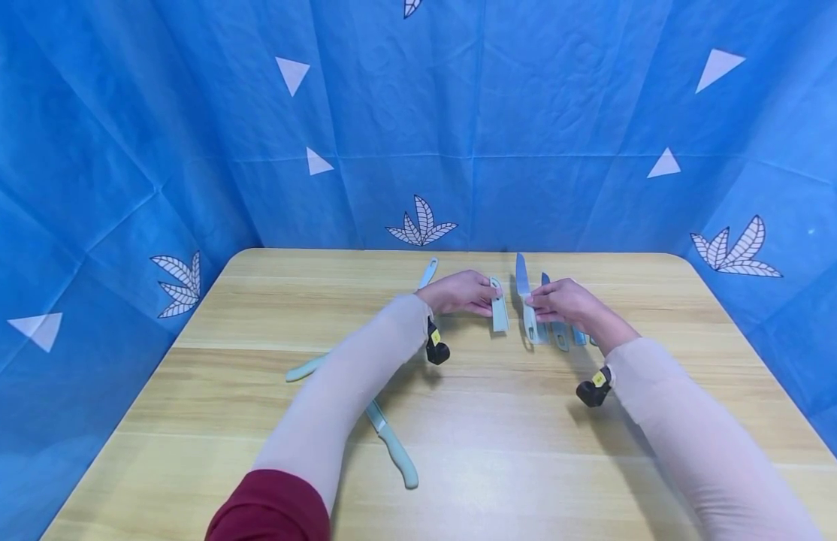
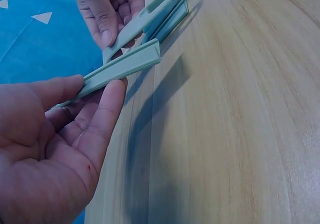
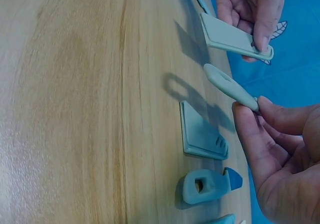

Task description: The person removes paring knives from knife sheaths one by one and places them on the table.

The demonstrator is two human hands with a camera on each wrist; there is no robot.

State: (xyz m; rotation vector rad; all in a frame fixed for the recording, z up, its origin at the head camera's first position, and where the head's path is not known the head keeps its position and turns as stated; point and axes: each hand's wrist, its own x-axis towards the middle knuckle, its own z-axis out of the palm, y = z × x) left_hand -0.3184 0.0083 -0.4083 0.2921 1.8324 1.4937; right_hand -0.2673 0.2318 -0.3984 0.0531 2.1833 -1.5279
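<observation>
My left hand (image 1: 462,291) pinches a pale green blade cover (image 1: 500,312) between thumb and fingers, raised over the table. In the left wrist view the cover (image 2: 125,68) shows its long, channel-like open side. Just to the right, my right hand (image 1: 563,300) pinches a knife (image 1: 530,319) where its pale green handle meets the blade. The blade (image 1: 522,274) points to the back and the looped handle toward me. In the right wrist view the handle (image 3: 230,87) hangs above its shadow, apart from the cover; the blade is mostly hidden there.
Beside the right hand lie another green cover (image 3: 200,129) and a small tool with a holed handle (image 3: 197,188). A light blue handle (image 1: 428,272) lies behind the left hand. Under the left arm are a green-handled knife (image 1: 398,454) and another handle (image 1: 303,370). A blue curtain (image 1: 391,113) borders the table.
</observation>
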